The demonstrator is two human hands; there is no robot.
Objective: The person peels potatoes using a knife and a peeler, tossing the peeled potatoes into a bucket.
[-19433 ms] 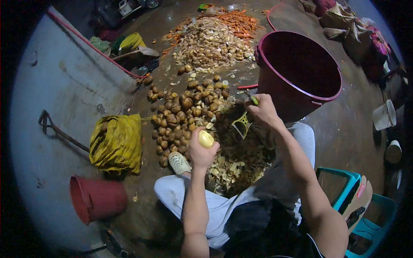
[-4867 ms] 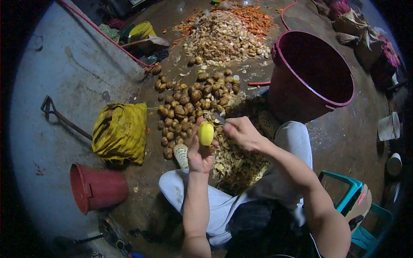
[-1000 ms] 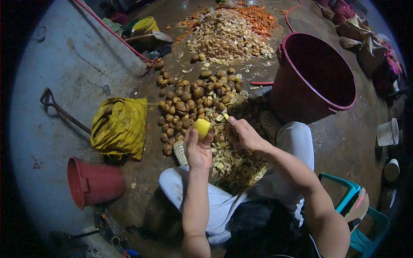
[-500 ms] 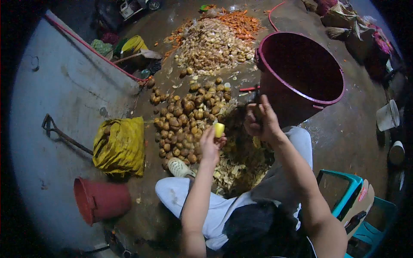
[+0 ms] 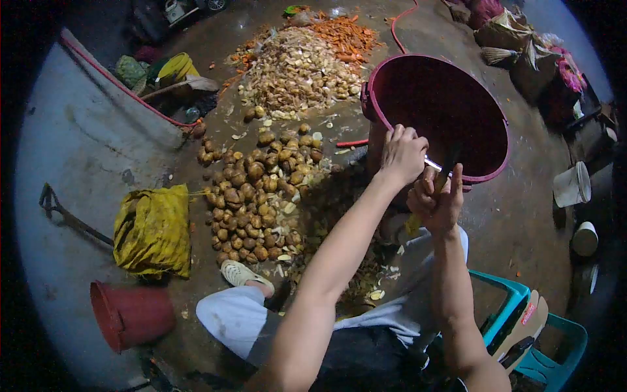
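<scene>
Near one large bucket (image 5: 418, 85), one dark tool (image 5: 449, 162) is pinched by the right hand (image 5: 436, 201); the left hand (image 5: 403, 157) is curled shut, contents hidden.

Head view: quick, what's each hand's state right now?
Left hand: closed on a shiny tool.
Right hand: fingers partly curled, grip cannot be told.

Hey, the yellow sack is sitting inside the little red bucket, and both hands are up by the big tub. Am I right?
Not quite: the yellow sack is on the floor, outside the little red bucket. The head view shows it. Both left hand and right hand are by the big tub.
</scene>
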